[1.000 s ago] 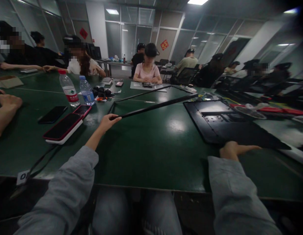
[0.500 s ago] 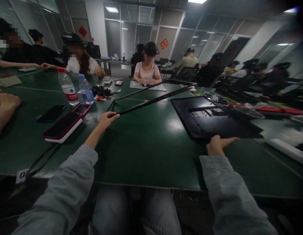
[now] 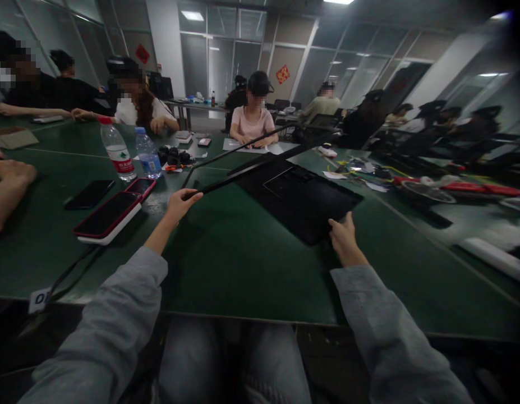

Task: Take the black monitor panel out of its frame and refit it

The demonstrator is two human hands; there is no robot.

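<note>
Panel (image 3: 299, 205) shifted, right fingers (image 3: 349, 223) clamping it.

Over the table (image 3: 243, 280), the left hand (image 3: 178, 209) holds the frame (image 3: 230, 178) at its near left end; the frame crosses before the panel's (image 3: 314, 202) far side. The right hand (image 3: 345, 238) is at the panel's near right edge. Left of the frame stand two bottles (image 3: 120, 163), a phone (image 3: 89, 196) before them. Opposite sits a person (image 3: 253, 120).
</note>
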